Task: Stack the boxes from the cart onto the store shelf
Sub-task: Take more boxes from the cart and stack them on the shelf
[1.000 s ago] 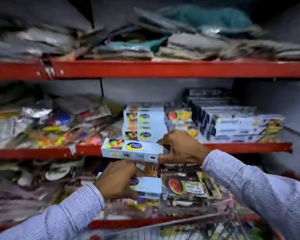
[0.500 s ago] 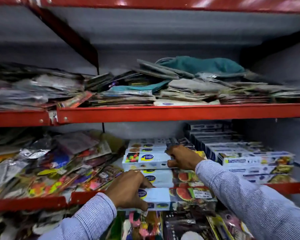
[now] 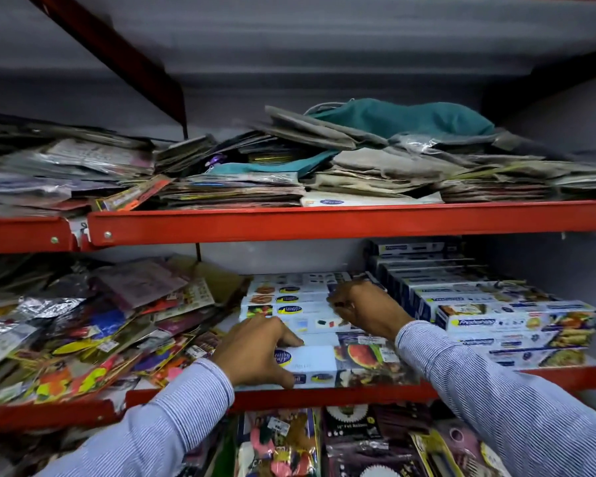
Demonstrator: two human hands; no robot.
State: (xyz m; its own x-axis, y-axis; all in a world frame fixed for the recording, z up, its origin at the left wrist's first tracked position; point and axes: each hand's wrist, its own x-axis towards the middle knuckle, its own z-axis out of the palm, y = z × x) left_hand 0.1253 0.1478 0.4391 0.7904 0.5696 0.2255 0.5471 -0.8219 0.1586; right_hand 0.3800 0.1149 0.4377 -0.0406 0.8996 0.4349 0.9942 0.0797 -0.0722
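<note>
A stack of white boxes (image 3: 289, 299) with blue-and-yellow logos sits in the middle of the red shelf (image 3: 324, 395). My right hand (image 3: 365, 309) lies on the right end of the top white box (image 3: 300, 309) of that stack, fingers curled over it. My left hand (image 3: 255, 352) grips another white box (image 3: 312, 364) at the shelf's front edge, fingers on top and thumb below. That box rests on packets printed with watermelon (image 3: 362, 354).
Blue-and-white foil-wrap boxes (image 3: 516, 321) are stacked just to the right. Loose colourful packets (image 3: 83, 325) are heaped on the left. The upper shelf (image 3: 324, 222) holds folded cloth and flat packs. Party packets (image 3: 283, 442) fill the shelf below.
My right hand carried its box up from in front of the shelf onto the stack. My left hand raised the second box to the shelf's front edge. The view tilted upward.
</note>
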